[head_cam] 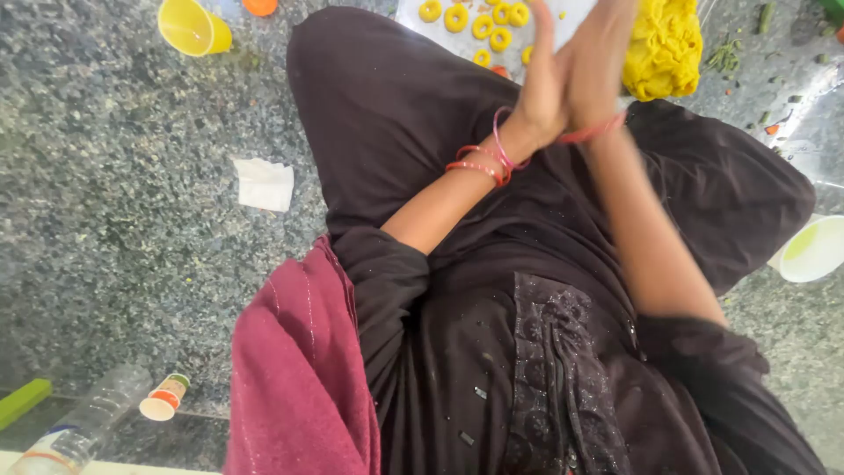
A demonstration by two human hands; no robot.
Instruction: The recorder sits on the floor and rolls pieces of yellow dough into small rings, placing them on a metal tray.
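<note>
Up top, just right of centre, both hands were pressed palm to palm: left hand (541,92) w/ fingers straight & pointing to the top edge, right hand (596,66) flat against it, slightly blurred. Closed together, then, but couldn't tell whether anything sat between the palms; nothing showed there. Red and pink bangles (483,160) ringed the left wrist; a thin red band (593,132) crossed the right wrist.

Nearest the hands, touching the right one's outer edge in the pic, was a lump of yellow dough (664,48), rough & folded, upper right. Just left of the hands, at the top edge, small yellow dough rings (479,22) lay in a loose group on a pale sheet (409,13); approx. seven showed, the rest hidden by the hands.

The person sat on a speckled grey stone floor (114,202), dark brown clothing filling the centre, a maroon cloth (294,378) draped lower left-centre.

Misc. around: yellow cup (189,26) tipped on its side, upper left; crumpled white paper (264,183) left of centre; clear plastic bottle (83,427) & a small paper cup (164,397) on its side, lower left; white bowl (813,249) w/ a greenish inside at the right edge; green scraps (725,57) scattered upper right.
</note>
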